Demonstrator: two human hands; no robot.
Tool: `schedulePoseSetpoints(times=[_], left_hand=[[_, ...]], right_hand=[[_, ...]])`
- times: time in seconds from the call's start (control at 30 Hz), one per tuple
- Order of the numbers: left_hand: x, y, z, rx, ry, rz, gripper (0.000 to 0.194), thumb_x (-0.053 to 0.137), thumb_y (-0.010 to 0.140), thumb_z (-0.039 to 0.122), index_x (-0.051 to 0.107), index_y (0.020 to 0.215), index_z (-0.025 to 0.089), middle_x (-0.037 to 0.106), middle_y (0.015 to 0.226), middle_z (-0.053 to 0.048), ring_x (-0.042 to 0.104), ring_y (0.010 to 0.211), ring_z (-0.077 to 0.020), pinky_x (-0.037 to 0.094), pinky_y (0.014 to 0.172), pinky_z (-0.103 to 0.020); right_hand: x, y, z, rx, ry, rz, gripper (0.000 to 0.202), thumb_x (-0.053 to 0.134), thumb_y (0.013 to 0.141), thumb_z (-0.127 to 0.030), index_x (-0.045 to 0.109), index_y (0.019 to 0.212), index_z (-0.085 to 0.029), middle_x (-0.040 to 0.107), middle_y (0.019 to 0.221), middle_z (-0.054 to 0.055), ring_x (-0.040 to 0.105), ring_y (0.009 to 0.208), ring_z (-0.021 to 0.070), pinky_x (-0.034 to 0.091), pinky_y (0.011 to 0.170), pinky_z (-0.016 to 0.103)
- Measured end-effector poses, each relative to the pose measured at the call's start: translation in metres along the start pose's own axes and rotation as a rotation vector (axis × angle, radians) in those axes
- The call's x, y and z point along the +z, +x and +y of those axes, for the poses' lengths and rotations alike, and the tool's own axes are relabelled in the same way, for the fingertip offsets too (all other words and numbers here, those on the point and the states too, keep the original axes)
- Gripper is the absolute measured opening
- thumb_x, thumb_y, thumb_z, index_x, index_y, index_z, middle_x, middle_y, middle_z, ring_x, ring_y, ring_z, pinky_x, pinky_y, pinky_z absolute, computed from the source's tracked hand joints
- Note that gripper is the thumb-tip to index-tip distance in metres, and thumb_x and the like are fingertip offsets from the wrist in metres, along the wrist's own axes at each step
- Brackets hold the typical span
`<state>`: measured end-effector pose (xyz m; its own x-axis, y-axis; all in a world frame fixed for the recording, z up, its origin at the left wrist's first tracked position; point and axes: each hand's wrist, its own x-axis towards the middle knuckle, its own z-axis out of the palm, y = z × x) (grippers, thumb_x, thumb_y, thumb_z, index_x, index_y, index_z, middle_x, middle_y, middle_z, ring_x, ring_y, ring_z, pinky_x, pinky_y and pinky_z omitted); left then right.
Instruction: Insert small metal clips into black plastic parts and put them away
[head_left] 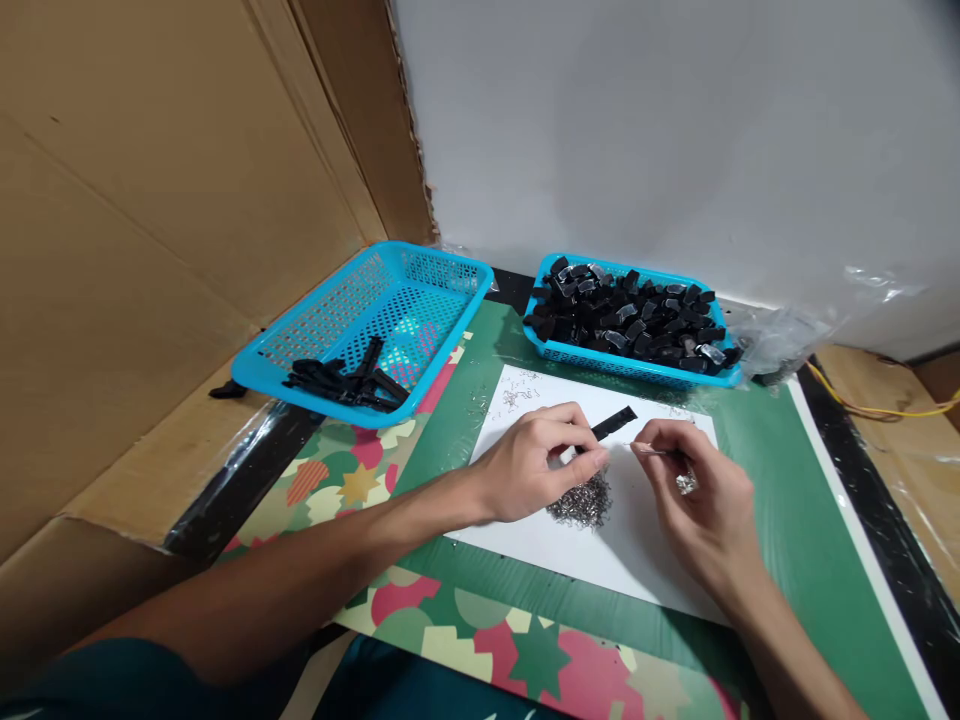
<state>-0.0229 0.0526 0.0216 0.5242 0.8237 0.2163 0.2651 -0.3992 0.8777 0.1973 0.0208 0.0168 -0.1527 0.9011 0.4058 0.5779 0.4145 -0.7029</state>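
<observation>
Counting what we hold, we find 1 black strip [616, 423] in a narrow grip of our left hand [544, 462], its free end sticking out over 1 white sheet [622, 560]. Our right hand [701, 490] narrows to a pinch on 1 thin item [654, 450], too small for us to name, its tip pointing toward the left hand. Some shiny bits [685, 484] show just behind the right hand's fingers; we cannot tell whether we hold them. Just below our left hand sits 1 pile of small metal pieces [581, 507], too many to count. Farther off, the left blue basket [409, 300] and the right blue basket [600, 362] make 2. The left blue basket bears overlapping black parts [352, 385] at its near end, the right blue basket 1 uncountable heap of black pieces [630, 315]. We count 1 loose black part [227, 391] outside the left blue basket and 1 clear plastic bag [787, 335] just beside the right blue basket.
</observation>
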Motion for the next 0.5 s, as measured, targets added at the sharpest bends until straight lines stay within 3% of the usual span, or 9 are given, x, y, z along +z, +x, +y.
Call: schedulePoseSetpoints(times=[0.17, 0.27, 0.5], left_hand=[[0.002, 0.000, -0.006, 0.022, -0.046, 0.048, 0.017, 0.077, 0.095, 0.031, 0.082, 0.091, 0.016, 0.061, 0.087, -0.003, 0.056, 0.077, -0.0132, 0.043, 0.067, -0.026], [0.003, 0.000, -0.006, 0.028, -0.054, 0.061, 0.006, 0.082, 0.089, 0.023, 0.083, 0.091, 0.017, 0.062, 0.087, -0.003, 0.058, 0.078, -0.0132, 0.044, 0.067, -0.025], [0.000, 0.002, 0.001, -0.021, -0.146, 0.130, 0.014, 0.080, 0.091, 0.028, 0.083, 0.098, 0.017, 0.055, 0.083, 0.000, 0.050, 0.070, -0.0113, 0.041, 0.063, -0.024]], right_hand=[[0.001, -0.001, -0.009, 0.125, 0.181, -0.017, 0.010, 0.061, 0.103, -0.027, 0.065, 0.095, -0.023, 0.064, 0.083, 0.001, 0.055, 0.071, 0.0156, 0.043, 0.062, 0.028], [0.005, -0.002, -0.011, 0.172, 0.264, -0.038, 0.011, 0.063, 0.103, -0.030, 0.066, 0.095, -0.022, 0.065, 0.083, 0.001, 0.056, 0.071, 0.0152, 0.044, 0.063, 0.027], [0.014, -0.001, -0.016, 0.267, 0.378, -0.034, 0.014, 0.067, 0.101, -0.034, 0.068, 0.094, -0.021, 0.063, 0.081, 0.001, 0.055, 0.069, 0.0153, 0.044, 0.059, 0.027]])
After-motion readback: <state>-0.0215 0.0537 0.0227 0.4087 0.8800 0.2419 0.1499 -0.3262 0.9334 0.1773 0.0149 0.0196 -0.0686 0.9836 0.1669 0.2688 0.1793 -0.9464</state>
